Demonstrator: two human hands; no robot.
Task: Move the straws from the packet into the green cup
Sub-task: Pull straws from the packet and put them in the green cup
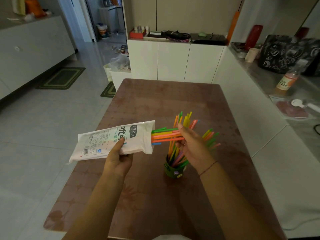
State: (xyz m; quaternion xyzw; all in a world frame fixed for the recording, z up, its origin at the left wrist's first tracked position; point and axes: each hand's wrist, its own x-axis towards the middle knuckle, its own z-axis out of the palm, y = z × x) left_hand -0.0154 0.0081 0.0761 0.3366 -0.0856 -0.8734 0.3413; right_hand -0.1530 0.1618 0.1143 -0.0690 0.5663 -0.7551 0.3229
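My left hand grips a white straw packet above the table's left side, its open end pointing right. Several coloured straws stick out of that end. My right hand pinches those protruding straws, and their far tips show beyond my fingers. Below my right hand stands the green cup on the table, with several straws standing upright in it and fanning out above my hand.
The brown table stands between a white counter on the right, holding a bottle and a black patterned bag, and a tiled floor on the left. White cabinets stand beyond the table's far edge.
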